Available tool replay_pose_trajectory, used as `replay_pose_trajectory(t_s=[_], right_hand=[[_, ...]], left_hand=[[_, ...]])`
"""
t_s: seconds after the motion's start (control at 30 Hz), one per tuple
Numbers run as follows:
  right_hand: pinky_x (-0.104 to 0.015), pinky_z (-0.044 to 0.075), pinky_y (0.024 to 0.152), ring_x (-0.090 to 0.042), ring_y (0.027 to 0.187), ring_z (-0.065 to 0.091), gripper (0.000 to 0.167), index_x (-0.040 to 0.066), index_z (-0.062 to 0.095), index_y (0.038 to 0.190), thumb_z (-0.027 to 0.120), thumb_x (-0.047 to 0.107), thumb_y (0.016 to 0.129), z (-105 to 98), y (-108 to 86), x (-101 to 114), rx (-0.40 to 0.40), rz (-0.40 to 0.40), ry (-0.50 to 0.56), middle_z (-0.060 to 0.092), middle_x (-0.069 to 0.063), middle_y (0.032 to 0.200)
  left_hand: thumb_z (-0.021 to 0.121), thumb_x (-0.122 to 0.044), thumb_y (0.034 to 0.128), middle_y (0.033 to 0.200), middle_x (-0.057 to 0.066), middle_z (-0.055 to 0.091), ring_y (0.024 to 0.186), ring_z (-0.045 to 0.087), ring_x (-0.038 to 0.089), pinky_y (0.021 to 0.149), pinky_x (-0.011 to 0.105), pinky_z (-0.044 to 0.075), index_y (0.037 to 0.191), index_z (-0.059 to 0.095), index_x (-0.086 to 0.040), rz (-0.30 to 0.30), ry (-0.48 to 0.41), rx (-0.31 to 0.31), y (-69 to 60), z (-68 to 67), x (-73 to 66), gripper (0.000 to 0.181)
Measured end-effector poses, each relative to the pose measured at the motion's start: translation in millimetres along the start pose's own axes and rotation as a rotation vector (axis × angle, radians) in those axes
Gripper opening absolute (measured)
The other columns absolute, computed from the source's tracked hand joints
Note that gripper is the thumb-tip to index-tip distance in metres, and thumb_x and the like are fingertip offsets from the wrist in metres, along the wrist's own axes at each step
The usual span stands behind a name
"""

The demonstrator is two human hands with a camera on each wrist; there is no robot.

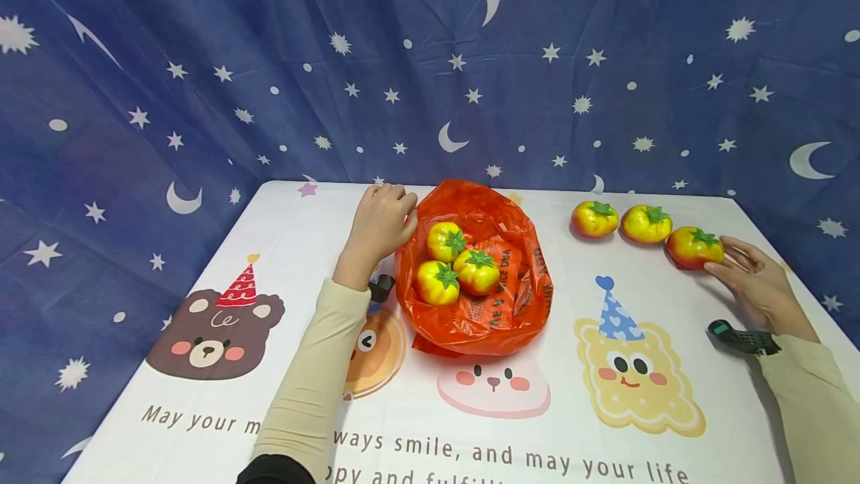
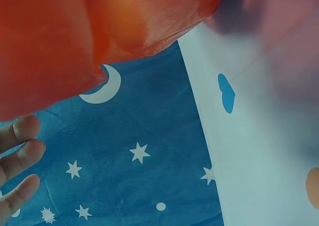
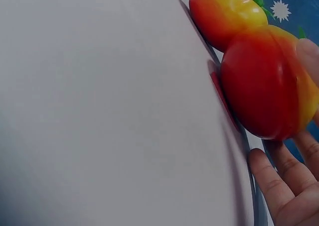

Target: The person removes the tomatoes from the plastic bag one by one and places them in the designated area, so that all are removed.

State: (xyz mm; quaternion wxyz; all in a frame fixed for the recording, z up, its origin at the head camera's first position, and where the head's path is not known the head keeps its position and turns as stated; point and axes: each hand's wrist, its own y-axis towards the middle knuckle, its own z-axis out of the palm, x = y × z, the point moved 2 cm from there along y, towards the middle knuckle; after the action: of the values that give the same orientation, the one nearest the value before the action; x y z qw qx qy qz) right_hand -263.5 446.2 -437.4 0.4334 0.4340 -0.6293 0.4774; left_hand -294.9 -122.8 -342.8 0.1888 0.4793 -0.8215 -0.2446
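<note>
An open red plastic bag (image 1: 524,320) stands mid-table with three yellow tomatoes (image 1: 477,272) with green tops inside. My left hand (image 1: 383,222) holds its left rim with curled fingers. In the left wrist view the bag (image 2: 45,47) fills the upper left, with several loosely bent fingertips (image 2: 25,154) below it; the thumb is hidden there. At the far right my right hand (image 1: 755,282) has thumb and fingers about the right side of a red-and-yellow tomato (image 1: 692,248). The right wrist view shows this tomato (image 3: 264,81) between the thumb and the fingers.
Two more tomatoes, one (image 1: 646,223) beside the handled one and another (image 1: 594,219) further left, form a row near the table's back edge. A white printed cloth (image 1: 269,409) covers the table. A blue starry curtain (image 1: 430,66) hangs behind it.
</note>
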Motion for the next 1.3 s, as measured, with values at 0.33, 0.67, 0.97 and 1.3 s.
replay_pose_trajectory(t_s=[0.33, 0.67, 0.97, 1.3], right_hand=[[-0.013, 0.022, 0.1, -0.012, 0.147, -0.004, 0.078, 0.038, 0.015, 0.148, 0.062, 0.035, 0.087, -4, 2.2, -5, -0.024, -0.045, -0.128, 0.003, 0.018, 0.156], [-0.013, 0.028, 0.103, 0.002, 0.143, 0.016, 0.07, 0.036, 0.016, 0.149, 0.056, 0.029, 0.091, -8, 0.1, 3, -0.017, -0.145, -0.14, 0.014, 0.021, 0.155], [-0.003, 0.046, 0.073, 0.012, 0.102, 0.053, 0.069, 0.026, 0.022, 0.149, 0.057, 0.014, 0.091, -11, 0.7, 16, 0.024, -0.236, 0.22, 0.021, 0.011, 0.156], [-0.011, 0.051, 0.074, 0.001, 0.099, 0.063, 0.047, 0.011, 0.039, 0.138, 0.048, 0.0, 0.093, 0, -11.7, 48, 0.158, -0.447, 0.376, 0.062, 0.009, 0.118]], left_hand=[[0.056, -0.016, 0.0851, 0.077, 0.009, 0.061, 0.078, 0.058, 0.027, 0.084, 0.042, 0.047, 0.083, 0.065, -0.008, 0.002, -0.008, 0.001, -0.2, 1.3, 0.8, 0.012], [0.057, -0.016, 0.0852, 0.078, 0.009, 0.062, 0.079, 0.058, 0.027, 0.085, 0.042, 0.046, 0.085, 0.065, -0.008, -0.006, -0.007, 0.004, -0.1, -0.5, 0.2, 0.012], [0.057, -0.016, 0.085, 0.078, 0.009, 0.062, 0.078, 0.058, 0.027, 0.084, 0.042, 0.047, 0.084, 0.065, -0.008, -0.002, -0.003, -0.005, -0.3, -1.6, -0.4, 0.012], [0.057, -0.016, 0.0849, 0.078, 0.01, 0.062, 0.078, 0.058, 0.027, 0.084, 0.041, 0.047, 0.084, 0.065, -0.008, 0.002, -0.004, -0.01, 0.0, 0.8, 0.3, 0.011]])
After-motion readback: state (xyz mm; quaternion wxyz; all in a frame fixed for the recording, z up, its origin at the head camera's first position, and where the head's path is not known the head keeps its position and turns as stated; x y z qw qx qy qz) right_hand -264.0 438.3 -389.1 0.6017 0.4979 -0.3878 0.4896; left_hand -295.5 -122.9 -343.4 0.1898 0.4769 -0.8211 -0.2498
